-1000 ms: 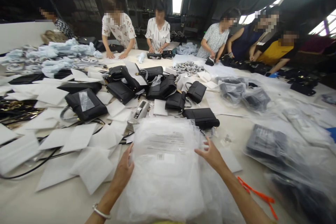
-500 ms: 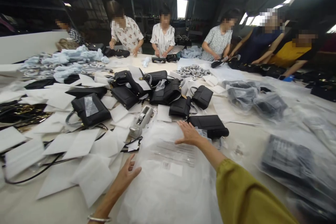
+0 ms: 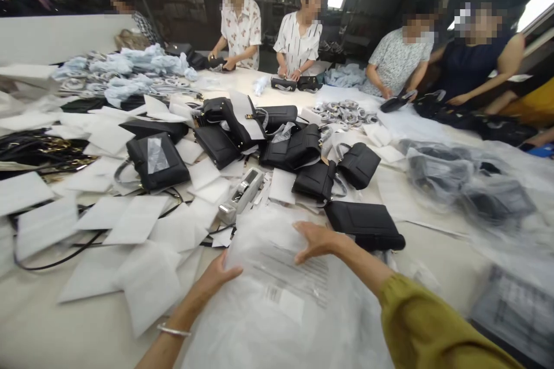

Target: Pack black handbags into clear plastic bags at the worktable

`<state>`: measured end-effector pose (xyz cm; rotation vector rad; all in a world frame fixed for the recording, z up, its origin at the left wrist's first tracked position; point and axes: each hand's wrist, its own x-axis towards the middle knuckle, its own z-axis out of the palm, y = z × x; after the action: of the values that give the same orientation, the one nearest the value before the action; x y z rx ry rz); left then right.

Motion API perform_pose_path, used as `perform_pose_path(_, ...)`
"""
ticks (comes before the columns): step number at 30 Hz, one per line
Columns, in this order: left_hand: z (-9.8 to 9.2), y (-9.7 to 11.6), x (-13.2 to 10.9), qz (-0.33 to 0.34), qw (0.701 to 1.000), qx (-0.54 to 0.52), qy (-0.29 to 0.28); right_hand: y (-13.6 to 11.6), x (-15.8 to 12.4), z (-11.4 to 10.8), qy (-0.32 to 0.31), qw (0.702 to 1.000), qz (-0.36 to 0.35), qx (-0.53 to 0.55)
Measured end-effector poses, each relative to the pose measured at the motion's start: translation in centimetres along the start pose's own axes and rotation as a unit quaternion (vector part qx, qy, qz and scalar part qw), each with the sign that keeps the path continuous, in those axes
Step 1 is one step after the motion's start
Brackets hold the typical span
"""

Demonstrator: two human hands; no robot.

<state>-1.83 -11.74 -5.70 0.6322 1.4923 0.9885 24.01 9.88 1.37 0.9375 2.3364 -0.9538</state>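
A pile of clear plastic bags point(image 3: 268, 334), printed with text and a barcode label, lies in front of me. At its left edge is my left hand point(image 3: 219, 277), thumb stretched out over the plastic and apart from the fingers. My right hand point(image 3: 318, 240) rests on the upper right part of the bags, thumb and fingers spread in a C shape. Neither hand is visibly closed around anything. Just beyond the right hand lies a black handbag point(image 3: 366, 225). A grey tape dispenser point(image 3: 242, 195) stands past the top of the bags.
White foam sheets point(image 3: 130, 219) cover the left side, with black straps point(image 3: 43, 147) among them. More black handbags point(image 3: 285, 138) are heaped in the middle. Plastic-wrapped bags point(image 3: 441, 170) lie to the right. Several co-workers point(image 3: 298, 40) handle bags across the table.
The view has turned right and shifted closer to the bags. My right hand has drawn back slightly over the plastic, its fingers more curved. My left hand has come against the bags' left edge.
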Motion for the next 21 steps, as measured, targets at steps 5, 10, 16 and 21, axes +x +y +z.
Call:
perform_pose_path(5, 0.6, 0.6, 0.6, -0.021, 1.000, -0.010, 0.012, 1.7, 0.5, -0.8, 0.056, 0.998, -0.010, 0.032)
perform_pose_path(10, 1.0, 1.3, 1.1, 0.032, 0.998, 0.048, 0.027, 0.7, 0.9, -1.2, 0.072, 0.997, -0.003, 0.027)
perform_pose_path(16, 0.6, 3.3, -1.8, 0.134, 0.979, 0.156, 0.012, -3.5, -3.6, 1.0, 0.135, 0.990, -0.029, -0.003)
perform_pose_path(21, 1.4, 6.0, -4.7, 0.159, 0.967, 0.196, -0.041, -2.4, -5.4, -1.5, 0.154, 0.983, -0.104, 0.005)
